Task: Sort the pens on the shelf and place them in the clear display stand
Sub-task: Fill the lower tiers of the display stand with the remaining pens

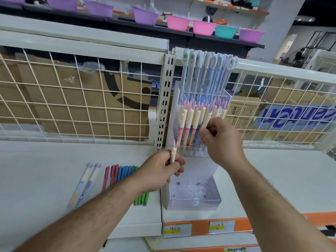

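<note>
Clear display stand point(195, 199), centre of shelf point(45, 160): middle tier part-filled. Right hand point(222, 140) pinches 1 cream-capped pen point(206, 118), seating it there. Left hand point(161, 172) grips 1 spare pen point(173, 155) upright, likely next. Unsorted pens point(121, 174) lie near left.

The left grip point(160, 171) covers the lower barrel of the cream pen point(173, 155) it holds. The right grip point(222, 140) hides the lower barrel of the pale pen point(206, 118) it pinches. The left forearm point(91, 215) crosses the green pens point(141, 199), concealing their middle sections. Both forearms run off the bottom edge. Print on the price labels point(177, 230) is too small to read.
</note>
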Motion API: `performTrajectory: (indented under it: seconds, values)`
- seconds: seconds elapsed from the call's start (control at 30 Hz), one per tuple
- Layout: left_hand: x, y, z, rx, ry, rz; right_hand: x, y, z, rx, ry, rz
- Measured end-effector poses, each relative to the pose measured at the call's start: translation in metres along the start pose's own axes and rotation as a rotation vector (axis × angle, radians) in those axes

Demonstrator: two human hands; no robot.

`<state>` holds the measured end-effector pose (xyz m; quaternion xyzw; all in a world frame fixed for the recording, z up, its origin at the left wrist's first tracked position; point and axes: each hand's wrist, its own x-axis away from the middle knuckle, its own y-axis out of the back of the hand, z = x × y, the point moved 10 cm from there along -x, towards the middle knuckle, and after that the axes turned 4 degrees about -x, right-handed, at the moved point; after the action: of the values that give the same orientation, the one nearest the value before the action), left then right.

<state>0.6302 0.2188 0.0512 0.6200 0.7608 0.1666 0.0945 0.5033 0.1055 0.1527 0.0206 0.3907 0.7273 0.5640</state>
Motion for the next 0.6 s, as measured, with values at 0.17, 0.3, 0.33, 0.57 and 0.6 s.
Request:
performTrajectory:
  seconds: [0.17,0.3,0.33,0.57,0.6]
  values:
    - [0.0,-0.002,-0.001,0.018,-0.005,0.005,0.004,-0.002,0.005,0.059,0.025,0.0]
    - [0.0,-0.008,-0.001,0.022,0.008,0.039,0.012,0.001,0.001,0.097,0.023,-0.022]
    - [-0.001,-0.009,-0.001,0.023,0.004,0.041,0.016,0.002,-0.002,0.084,0.01,-0.033]
    - [-0.003,-0.021,-0.01,0.032,-0.066,0.068,0.059,-0.028,-0.009,-0.22,-0.108,0.301]
    - [-0.003,-0.023,-0.012,0.023,-0.079,0.07,0.063,-0.031,-0.009,-0.227,-0.095,0.333]
